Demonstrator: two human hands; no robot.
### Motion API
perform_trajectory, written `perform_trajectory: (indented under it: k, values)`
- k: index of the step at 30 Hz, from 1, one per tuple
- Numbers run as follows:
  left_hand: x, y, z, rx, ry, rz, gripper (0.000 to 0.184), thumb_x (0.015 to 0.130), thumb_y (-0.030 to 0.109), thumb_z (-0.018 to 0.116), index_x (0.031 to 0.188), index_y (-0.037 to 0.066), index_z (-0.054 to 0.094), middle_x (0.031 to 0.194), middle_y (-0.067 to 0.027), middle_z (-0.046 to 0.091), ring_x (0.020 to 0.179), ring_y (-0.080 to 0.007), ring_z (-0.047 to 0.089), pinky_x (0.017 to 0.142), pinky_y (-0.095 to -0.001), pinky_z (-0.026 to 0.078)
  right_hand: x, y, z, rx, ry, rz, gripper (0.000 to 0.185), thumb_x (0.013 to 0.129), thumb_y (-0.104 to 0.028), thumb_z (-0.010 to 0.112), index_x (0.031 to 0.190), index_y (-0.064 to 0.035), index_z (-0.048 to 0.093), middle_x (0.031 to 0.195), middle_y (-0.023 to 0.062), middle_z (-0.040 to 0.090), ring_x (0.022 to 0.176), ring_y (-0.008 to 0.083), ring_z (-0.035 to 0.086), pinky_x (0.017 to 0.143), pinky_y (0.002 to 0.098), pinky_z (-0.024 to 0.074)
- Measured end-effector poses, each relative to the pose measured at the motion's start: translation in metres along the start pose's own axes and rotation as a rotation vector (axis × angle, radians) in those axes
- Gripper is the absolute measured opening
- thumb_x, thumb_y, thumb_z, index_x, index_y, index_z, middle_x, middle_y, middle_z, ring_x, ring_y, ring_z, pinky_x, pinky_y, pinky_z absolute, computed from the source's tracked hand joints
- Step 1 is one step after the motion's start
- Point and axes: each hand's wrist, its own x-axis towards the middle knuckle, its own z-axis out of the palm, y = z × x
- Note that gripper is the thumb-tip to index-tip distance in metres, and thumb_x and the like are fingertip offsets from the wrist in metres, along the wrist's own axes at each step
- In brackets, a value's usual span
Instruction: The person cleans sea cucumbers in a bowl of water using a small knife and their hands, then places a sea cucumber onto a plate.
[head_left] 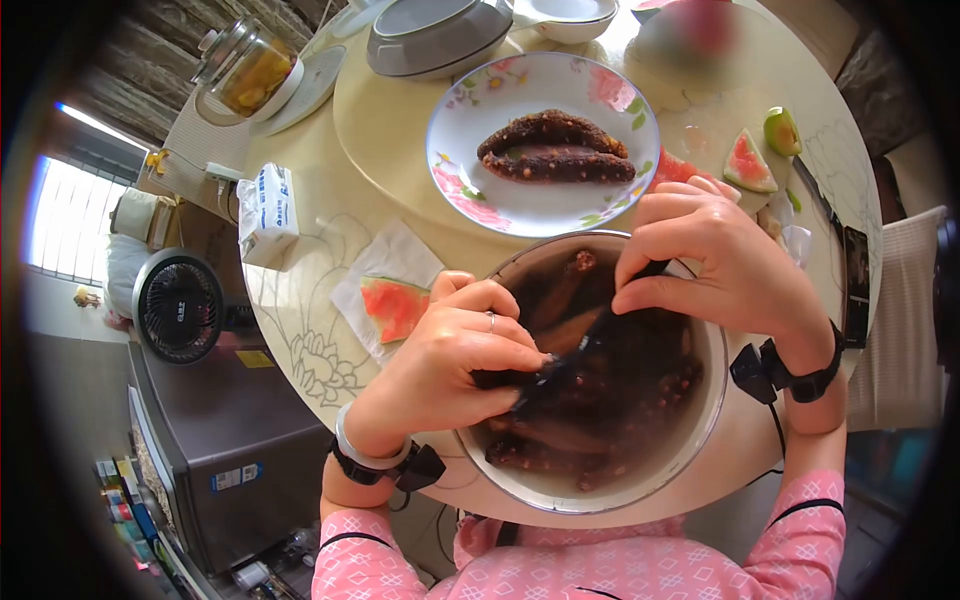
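Observation:
A large round basin (722, 400) of murky liquid sits in front of me, holding several dark brown, knobbly sea cucumbers (560, 440). Over it, both hands stretch a dark, glossy sea cucumber (580, 355) between them. My left hand (455, 350), with a ring and a bracelet, pinches its lower left end. At the upper right end, the thumb and fingers of my right hand (700, 255) are closed on it. Beyond the basin, a flowered plate (455, 150) carries two long, dark, bumpy sea cucumbers (555, 150).
Watermelon pieces lie on a napkin (350, 290) at left and near a green fruit (782, 132) at right. A tissue pack (268, 215), a glass teapot (245, 70) and a grey lidded dish (435, 35) stand around the table. A phone (856, 285) lies at the right edge.

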Motion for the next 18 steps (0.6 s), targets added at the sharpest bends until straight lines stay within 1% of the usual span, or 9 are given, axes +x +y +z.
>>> perform_trajectory:
  k: [2, 5, 6, 8, 9, 11, 15, 16, 18]
  values:
    - [0.001, 0.001, 0.000, -0.003, -0.006, -0.006, 0.033, 0.064, 0.014, 0.090, 0.096, 0.014, 0.082, 0.085, 0.0046, 0.074, 0.087, -0.0190, 0.058, 0.089, -0.0374, 0.035, -0.003, 0.009, -0.012, -0.023, -0.167, -0.026, 0.022, 0.085, -0.029, 0.081, 0.083, -0.0081, 0.073, 0.081, 0.0038, 0.064, 0.084, 0.0246, 0.063, 0.086, 0.0386, 0.0448]
    - [0.001, 0.002, 0.002, -0.020, 0.031, -0.014, 0.030, 0.065, 0.012, 0.088, 0.095, 0.014, 0.082, 0.084, 0.0046, 0.074, 0.088, -0.0195, 0.058, 0.090, -0.0374, 0.035, -0.006, 0.007, -0.026, -0.105, -0.208, -0.022, 0.022, 0.085, -0.029, 0.081, 0.084, -0.0080, 0.073, 0.083, 0.0047, 0.065, 0.086, 0.0255, 0.064, 0.086, 0.0399, 0.0454]
    - [0.001, 0.003, 0.001, -0.017, 0.017, -0.015, 0.030, 0.066, 0.013, 0.089, 0.095, 0.014, 0.082, 0.084, 0.0049, 0.074, 0.088, -0.0193, 0.058, 0.089, -0.0372, 0.035, -0.005, 0.005, -0.020, -0.104, -0.209, -0.021, 0.022, 0.085, -0.029, 0.081, 0.084, -0.0080, 0.073, 0.083, 0.0047, 0.065, 0.086, 0.0255, 0.064, 0.086, 0.0399, 0.0454]
    - [0.000, 0.001, 0.001, -0.014, -0.003, -0.015, 0.030, 0.066, 0.014, 0.090, 0.096, 0.014, 0.082, 0.084, 0.0051, 0.074, 0.088, -0.0192, 0.058, 0.089, -0.0371, 0.035, -0.001, -0.002, 0.004, 0.003, 0.015, -0.011, 0.022, 0.083, -0.029, 0.082, 0.084, -0.0086, 0.074, 0.083, 0.0044, 0.064, 0.086, 0.0260, 0.064, 0.087, 0.0420, 0.0460]
    - [-0.001, -0.001, 0.002, -0.011, 0.002, -0.019, 0.031, 0.066, 0.013, 0.089, 0.096, 0.015, 0.081, 0.085, 0.0052, 0.073, 0.092, -0.0188, 0.059, 0.091, -0.0383, 0.035, 0.001, -0.001, 0.010, 0.052, 0.023, 0.025, 0.017, 0.077, -0.024, 0.087, 0.079, -0.0116, 0.074, 0.077, 0.0003, 0.060, 0.081, 0.0220, 0.060, 0.095, 0.0399, 0.0404]
    - [-0.002, 0.000, 0.003, -0.008, 0.006, -0.027, 0.032, 0.065, 0.012, 0.089, 0.096, 0.015, 0.081, 0.086, 0.0054, 0.073, 0.096, -0.0185, 0.060, 0.094, -0.0396, 0.035, -0.002, 0.005, 0.002, 0.023, -0.049, 0.025, 0.017, 0.078, -0.024, 0.086, 0.079, -0.0118, 0.074, 0.078, 0.0002, 0.060, 0.083, 0.0219, 0.059, 0.093, 0.0397, 0.0401]
    - [0.001, 0.002, 0.002, -0.011, 0.024, -0.012, 0.028, 0.068, 0.013, 0.089, 0.096, 0.014, 0.082, 0.084, 0.0047, 0.074, 0.089, -0.0192, 0.057, 0.088, -0.0369, 0.035, -0.007, 0.006, -0.023, -0.080, -0.206, 0.047, 0.018, 0.079, -0.025, 0.086, 0.081, -0.0118, 0.075, 0.078, -0.0002, 0.059, 0.084, 0.0220, 0.059, 0.091, 0.0389, 0.0403]
    - [0.001, 0.002, 0.002, -0.012, 0.021, -0.013, 0.028, 0.068, 0.013, 0.089, 0.095, 0.014, 0.082, 0.084, 0.0046, 0.074, 0.089, -0.0193, 0.057, 0.088, -0.0371, 0.035, -0.006, 0.004, -0.019, -0.080, -0.206, 0.048, 0.018, 0.079, -0.025, 0.086, 0.081, -0.0118, 0.075, 0.078, -0.0002, 0.059, 0.084, 0.0220, 0.059, 0.091, 0.0389, 0.0403]
    - [-0.001, 0.002, 0.002, -0.010, 0.006, -0.027, 0.029, 0.068, 0.013, 0.088, 0.096, 0.015, 0.082, 0.086, 0.0048, 0.074, 0.092, -0.0190, 0.059, 0.091, -0.0382, 0.035, -0.002, -0.002, 0.002, 0.074, -0.051, 0.002, 0.017, 0.079, -0.024, 0.086, 0.081, -0.0116, 0.075, 0.077, -0.0004, 0.059, 0.083, 0.0212, 0.059, 0.088, 0.0374, 0.0410]
